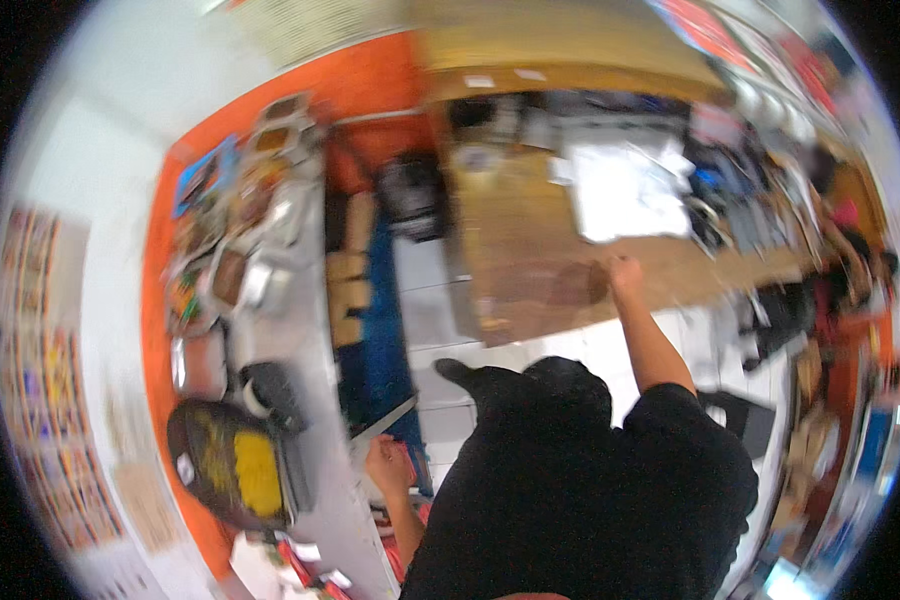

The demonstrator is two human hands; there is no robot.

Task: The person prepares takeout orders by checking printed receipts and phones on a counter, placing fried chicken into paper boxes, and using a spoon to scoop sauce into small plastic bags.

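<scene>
The frame is blurred. My right hand reaches forward over the near edge of a brown table, fingers curled. Just left of it a dark brown flat patch or piece lies on the tabletop; whether my fingers hold part of it is unclear. My left hand hangs low beside the long grey counter, with bent fingers. A red thing shows right at its fingers, and a pale narrow strip runs just above; I cannot tell if either is held.
Trays of food-like items and a black pan with yellow contents line the counter. A white sheet and cluttered tools cover the table's far right. Another person is at the right. A black bin-like object stands between counter and table.
</scene>
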